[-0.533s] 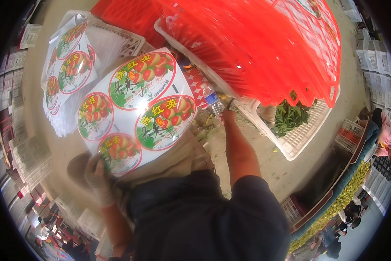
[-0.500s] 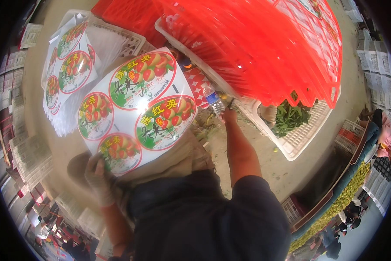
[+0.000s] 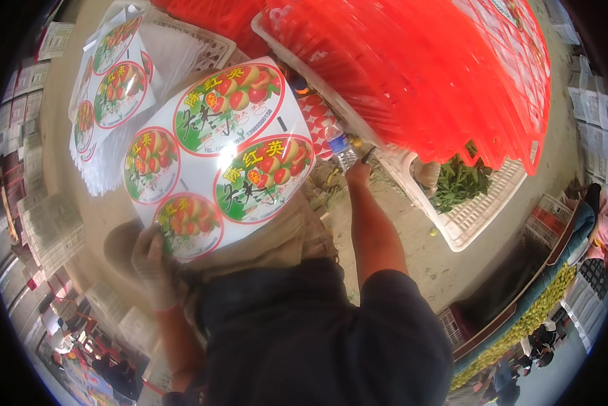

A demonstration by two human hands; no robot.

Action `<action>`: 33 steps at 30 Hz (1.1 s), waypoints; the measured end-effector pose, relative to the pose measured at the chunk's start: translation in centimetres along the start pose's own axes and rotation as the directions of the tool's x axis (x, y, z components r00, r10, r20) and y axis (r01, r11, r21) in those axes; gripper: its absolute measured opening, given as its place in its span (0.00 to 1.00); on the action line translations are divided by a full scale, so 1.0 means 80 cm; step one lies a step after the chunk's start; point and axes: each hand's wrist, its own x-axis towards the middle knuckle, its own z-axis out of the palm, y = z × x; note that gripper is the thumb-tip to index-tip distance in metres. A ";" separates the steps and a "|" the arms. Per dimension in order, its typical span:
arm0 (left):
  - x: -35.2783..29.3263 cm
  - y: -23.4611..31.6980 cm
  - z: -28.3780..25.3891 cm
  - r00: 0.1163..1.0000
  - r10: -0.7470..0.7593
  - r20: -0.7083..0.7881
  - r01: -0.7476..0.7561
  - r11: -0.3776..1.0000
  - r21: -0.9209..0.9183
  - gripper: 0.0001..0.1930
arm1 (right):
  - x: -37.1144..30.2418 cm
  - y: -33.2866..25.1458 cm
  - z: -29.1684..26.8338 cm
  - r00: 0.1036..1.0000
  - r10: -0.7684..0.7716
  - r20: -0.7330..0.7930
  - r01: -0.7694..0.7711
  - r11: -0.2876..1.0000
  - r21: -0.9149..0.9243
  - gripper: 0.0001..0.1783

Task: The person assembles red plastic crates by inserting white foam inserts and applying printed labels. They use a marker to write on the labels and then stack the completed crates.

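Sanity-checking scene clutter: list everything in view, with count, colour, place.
Label sheet: 1, white with colourful round prints, centre-left
Other label sheets: count unclear, same print, upper left
Red baskets: several, red, upper right
White crate: 1, white, right of centre
Leaves: bunch, green, inside it
Bottle: 1, clear, blue label, centre
Fruit: many, yellow-green, lower right
Stacked crates: many, whitish, side edges
People: several, unclear, lower edges
Shirt: 1, dark, bottom centre
Left hand: 1, pale covering, gripping sheet's near corner
Right hand: 1, shadowed, at bottle's near end; grip unclear
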 end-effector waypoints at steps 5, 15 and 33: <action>0.008 -0.025 -0.008 0.984 0.178 -0.002 -0.177 0.981 0.075 0.13 | 0.045 0.006 0.006 0.883 -0.278 0.377 0.415 0.839 -0.353 0.14; 0.018 -0.063 -0.025 0.870 0.479 0.117 -0.490 0.812 0.316 0.14 | 0.007 -0.002 -0.053 0.989 -0.127 0.075 0.127 0.992 0.004 0.28; 0.004 -0.008 -0.006 1.000 0.000 0.023 -0.001 0.999 0.054 0.11 | 0.087 -0.009 -0.014 0.783 -0.346 0.516 0.616 0.317 -0.721 0.23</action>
